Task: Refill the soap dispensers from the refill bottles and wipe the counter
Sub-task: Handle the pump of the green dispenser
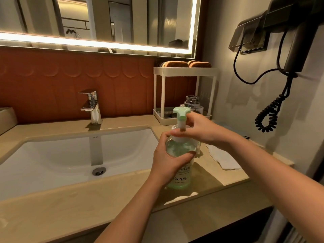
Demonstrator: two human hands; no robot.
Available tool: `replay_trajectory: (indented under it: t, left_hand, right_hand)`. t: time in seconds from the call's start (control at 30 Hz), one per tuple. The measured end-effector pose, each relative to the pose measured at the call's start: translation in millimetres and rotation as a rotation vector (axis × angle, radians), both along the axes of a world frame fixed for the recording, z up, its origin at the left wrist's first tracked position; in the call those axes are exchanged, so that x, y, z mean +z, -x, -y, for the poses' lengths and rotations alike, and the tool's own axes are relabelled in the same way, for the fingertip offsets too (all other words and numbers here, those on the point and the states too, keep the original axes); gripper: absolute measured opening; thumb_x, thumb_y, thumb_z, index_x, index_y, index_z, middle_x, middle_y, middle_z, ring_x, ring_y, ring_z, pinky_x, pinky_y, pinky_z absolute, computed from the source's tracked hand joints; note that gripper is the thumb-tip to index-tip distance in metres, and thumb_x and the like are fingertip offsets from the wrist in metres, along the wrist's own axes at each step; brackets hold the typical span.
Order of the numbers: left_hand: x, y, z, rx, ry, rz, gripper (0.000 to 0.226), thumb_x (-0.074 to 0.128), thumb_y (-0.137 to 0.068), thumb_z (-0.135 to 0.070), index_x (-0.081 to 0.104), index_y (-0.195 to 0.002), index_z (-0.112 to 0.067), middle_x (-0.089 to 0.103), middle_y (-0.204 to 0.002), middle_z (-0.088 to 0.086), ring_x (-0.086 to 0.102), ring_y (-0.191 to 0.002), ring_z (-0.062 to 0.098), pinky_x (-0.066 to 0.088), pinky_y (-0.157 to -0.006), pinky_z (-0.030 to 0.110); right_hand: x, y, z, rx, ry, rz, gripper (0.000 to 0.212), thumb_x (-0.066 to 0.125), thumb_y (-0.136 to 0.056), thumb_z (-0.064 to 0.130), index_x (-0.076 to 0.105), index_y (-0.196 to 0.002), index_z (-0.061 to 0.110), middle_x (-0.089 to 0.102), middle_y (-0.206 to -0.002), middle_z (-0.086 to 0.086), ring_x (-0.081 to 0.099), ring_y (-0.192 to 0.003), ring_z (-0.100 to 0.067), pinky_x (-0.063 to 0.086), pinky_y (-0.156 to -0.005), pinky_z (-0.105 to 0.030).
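Bathroom vanity. A beige stone worktop (70, 204) runs under a lit mirror (105, 18), with a rust-coloured tiled wall behind.

Far left: one beige object (7, 118), cut off by the frame edge; not identifiable.

Left of centre: one white sink (52, 155) set into the worktop. It has one chrome tap (93, 106) behind it and one drain (99, 171) in the basin. No water is visible in the basin.

Right of the sink, near edge: one soap dispenser (180, 179) stands upright on the worktop. Pale green liquid shows through its clear body. The fill level is hidden behind the fingers. Its green pump head (181, 113) is raised above a white collar.

The left hand (168, 163) is wrapped round the dispenser body. The right hand (201, 130) has its fingers curled round the collar and pump stem.

Behind the hands: one clear bottle (192, 102) with a bare threaded neck and no cap. The hands cover its lower part. Its contents cannot be told, nor whether it stands in the rack.

Far right corner: one white two-tier rack (184, 71). The top tier holds two brown-topped sponges (177, 64). A dark item left of them is too dim to make out.

Right of the dispenser: one white cloth (222, 158) lies crumpled on the worktop, partly hidden by the right forearm.

Right wall: one dark hair dryer (296, 50) with a coiled cord (268, 116). The frame cuts off its top.
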State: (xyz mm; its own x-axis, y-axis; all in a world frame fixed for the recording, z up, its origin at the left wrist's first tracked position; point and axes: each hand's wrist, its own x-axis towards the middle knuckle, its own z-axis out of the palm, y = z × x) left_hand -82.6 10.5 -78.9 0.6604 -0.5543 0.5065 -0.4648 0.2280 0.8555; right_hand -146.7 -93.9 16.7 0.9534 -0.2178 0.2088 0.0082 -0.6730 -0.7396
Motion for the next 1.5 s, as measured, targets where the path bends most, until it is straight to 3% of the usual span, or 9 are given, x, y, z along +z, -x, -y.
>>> replay_trajectory:
  t: [0.27,0.5,0.6,0.8,1.03,1.13,1.27,1.37,1.5]
  left_hand:
    - [1,1,2,-0.005,-0.007,-0.021,0.053,0.077,-0.062,-0.028,0.042,-0.099,-0.041,0.057,-0.102,-0.016,0.057,-0.097,0.005,0.046,-0.078,0.018]
    - [-2,-1,2,-0.007,-0.009,-0.016,0.053,0.079,-0.069,-0.018,0.042,-0.102,-0.038,0.057,-0.104,-0.016,0.057,-0.097,0.003,0.044,-0.077,0.015]
    - [-3,-3,3,-0.014,-0.007,-0.016,0.052,0.079,-0.070,-0.018,0.043,-0.103,-0.037,0.058,-0.105,-0.014,0.057,-0.097,0.003,0.046,-0.078,0.017]
    - [-2,-4,3,-0.019,-0.010,-0.019,0.052,0.078,-0.070,-0.016,0.043,-0.103,-0.036,0.058,-0.103,-0.015,0.058,-0.094,0.000,0.047,-0.073,0.012]
    - [-2,-1,4,0.003,-0.009,-0.034,0.057,0.079,-0.066,-0.020,0.042,-0.105,-0.039,0.059,-0.106,-0.008,0.058,-0.102,0.012,0.050,-0.083,0.026]
    - [-2,-2,6,-0.004,-0.008,-0.060,0.067,0.075,-0.058,-0.023,0.042,-0.116,-0.035,0.061,-0.108,-0.007,0.060,-0.103,0.013,0.051,-0.089,0.036]
    - [-3,-2,6,-0.008,-0.013,-0.037,0.065,0.078,-0.065,-0.013,0.041,-0.109,-0.044,0.061,-0.107,-0.009,0.060,-0.101,0.010,0.051,-0.087,0.030]
    - [-3,-2,5,-0.019,0.001,-0.037,0.056,0.076,-0.059,-0.024,0.044,-0.103,-0.035,0.061,-0.102,-0.006,0.061,-0.095,0.011,0.052,-0.082,0.028]
    - [-2,-1,4,-0.024,-0.003,-0.025,0.054,0.075,-0.058,-0.031,0.043,-0.102,-0.035,0.059,-0.102,-0.008,0.059,-0.095,0.009,0.050,-0.078,0.022]
  right_hand:
    - [-20,0,-16,0.025,-0.263,0.101,0.038,0.050,-0.090,0.035,0.050,-0.126,0.022,0.057,-0.117,0.010,0.054,-0.098,0.002,0.047,-0.075,-0.013]
    - [-24,16,-3,0.049,-0.294,0.018,0.041,0.034,-0.099,0.029,0.036,-0.140,0.034,0.042,-0.121,0.024,0.036,-0.112,0.003,0.026,-0.093,-0.016]
    - [-20,18,-1,0.081,-0.209,0.044,0.029,0.042,-0.096,0.024,0.051,-0.123,0.031,0.055,-0.113,0.023,0.052,-0.099,0.011,0.040,-0.077,-0.001]
    - [-7,19,2,0.011,-0.072,0.185,0.032,0.074,-0.066,0.027,0.069,-0.098,0.025,0.071,-0.093,0.011,0.067,-0.089,-0.001,0.054,-0.079,-0.020]
    - [-9,-2,-11,-0.238,0.263,0.193,0.043,0.074,-0.065,0.053,0.056,-0.091,0.023,0.059,-0.086,0.009,0.058,-0.083,-0.009,0.053,-0.075,-0.033]
    - [-20,-10,-18,-0.252,0.110,0.143,0.028,0.068,-0.073,0.049,0.050,-0.082,0.030,0.059,-0.092,0.003,0.059,-0.090,-0.016,0.052,-0.085,-0.041]
    - [-23,-8,-21,-0.112,-0.131,0.136,0.044,0.064,-0.080,0.043,0.051,-0.116,0.022,0.059,-0.110,0.002,0.058,-0.098,-0.012,0.049,-0.092,-0.033]
    - [-21,1,-16,0.012,-0.260,0.086,0.029,0.049,-0.091,0.036,0.047,-0.118,0.026,0.055,-0.101,0.012,0.053,-0.087,0.002,0.047,-0.071,-0.008]
    - [-27,18,-1,0.068,-0.292,0.004,0.027,0.038,-0.097,0.034,0.047,-0.122,0.036,0.052,-0.106,0.025,0.048,-0.092,0.011,0.037,-0.068,-0.007]
